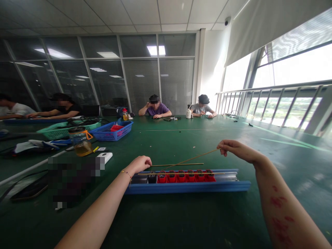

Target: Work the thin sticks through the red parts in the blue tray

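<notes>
My right hand (pixel 230 148) pinches the end of a thin yellowish stick (pixel 193 158), which slants down to the left behind the blue channel. My left hand (pixel 140 164) is closed at the left end of a second thin stick (pixel 181 164), lying nearly level behind the channel. Between my arms is the long blue channel (pixel 186 187) with a silvery inside. Several red square holders (pixel 181 178) with dark tops stand in a row in it, beside a black block (pixel 152 178) at the left. Another thin stick (pixel 218 173) runs lengthwise over the row.
To the left are a jar of amber liquid (pixel 82 143), a white device (pixel 105 158), a green basket (pixel 55 130) and a blue basket (pixel 111 134). People sit at the far side of the green table (pixel 207 218). A white bottle (pixel 188 113) stands near them.
</notes>
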